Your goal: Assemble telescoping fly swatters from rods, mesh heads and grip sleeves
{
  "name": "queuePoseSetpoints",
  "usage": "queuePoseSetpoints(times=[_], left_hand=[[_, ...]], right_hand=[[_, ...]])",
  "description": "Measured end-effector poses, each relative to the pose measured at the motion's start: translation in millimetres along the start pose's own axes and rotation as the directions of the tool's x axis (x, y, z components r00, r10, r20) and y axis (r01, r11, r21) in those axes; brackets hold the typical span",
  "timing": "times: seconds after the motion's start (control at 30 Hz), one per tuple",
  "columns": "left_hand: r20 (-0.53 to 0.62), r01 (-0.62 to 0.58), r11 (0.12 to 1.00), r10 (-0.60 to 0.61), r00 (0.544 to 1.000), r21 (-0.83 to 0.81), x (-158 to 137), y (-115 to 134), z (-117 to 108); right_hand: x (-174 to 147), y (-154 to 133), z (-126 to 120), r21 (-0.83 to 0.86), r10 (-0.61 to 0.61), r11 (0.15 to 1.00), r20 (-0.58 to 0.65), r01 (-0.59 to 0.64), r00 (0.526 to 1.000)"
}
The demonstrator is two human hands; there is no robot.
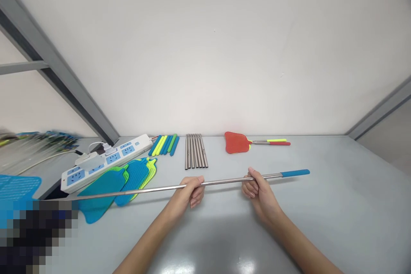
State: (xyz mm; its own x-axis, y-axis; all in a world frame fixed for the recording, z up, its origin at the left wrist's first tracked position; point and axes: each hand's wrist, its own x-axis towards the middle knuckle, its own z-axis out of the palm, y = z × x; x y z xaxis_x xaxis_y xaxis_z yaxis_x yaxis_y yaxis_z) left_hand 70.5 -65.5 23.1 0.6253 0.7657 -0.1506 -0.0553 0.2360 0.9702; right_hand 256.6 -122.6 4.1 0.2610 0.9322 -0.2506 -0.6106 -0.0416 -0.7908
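A telescopic fly swatter (221, 182) stretches across the view, its steel rod drawn out long. Its blue grip (295, 173) points right, and the rod runs left to a blue mesh head (19, 186), partly cut off by the frame edge. My left hand (192, 190) is closed around the middle of the rod. Nearer the blue grip, my right hand (257, 186) also holds the rod. Below the rod's left part lie loose swatter heads: a teal one (102, 192), a blue one (136, 175) and a yellow-green one (151, 173).
A white power strip (120, 156) with plugs lies at the left. Toward the wall are several coloured grips (164, 145), a row of steel rods (195, 151) and a red fly swatter (236, 142) stacked on a yellow one. Clear-wrapped items (41, 150) lie far left.
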Motion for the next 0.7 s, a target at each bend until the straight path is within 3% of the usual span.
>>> queuePoseSetpoints(times=[0.13,0.27,0.43,0.7], left_hand=[[-0.05,-0.004,1.0,0.005,0.999,0.026,0.9,0.1,-1.7],[-0.065,0.002,0.987,0.009,0.998,0.162,1.4,-0.3,-2.1],[-0.02,0.028,0.956,-0.023,1.0,0.292,-0.5,1.4,2.2],[0.004,0.066,0.984,-0.067,0.998,0.164,-1.0,10.8,-2.3]], right_hand=[[-1.0,-0.3,1.5,0.001,0.024,1.0,0.003,-0.024,1.0],[-0.6,-1.0,1.6,0.007,0.023,1.0,0.049,-0.024,0.999],[-2.4,-0.2,2.7,-0.072,0.035,0.997,0.13,-0.025,0.991],[-2.6,2.3,8.1,-0.128,-0.023,0.992,-0.035,0.019,0.999]])
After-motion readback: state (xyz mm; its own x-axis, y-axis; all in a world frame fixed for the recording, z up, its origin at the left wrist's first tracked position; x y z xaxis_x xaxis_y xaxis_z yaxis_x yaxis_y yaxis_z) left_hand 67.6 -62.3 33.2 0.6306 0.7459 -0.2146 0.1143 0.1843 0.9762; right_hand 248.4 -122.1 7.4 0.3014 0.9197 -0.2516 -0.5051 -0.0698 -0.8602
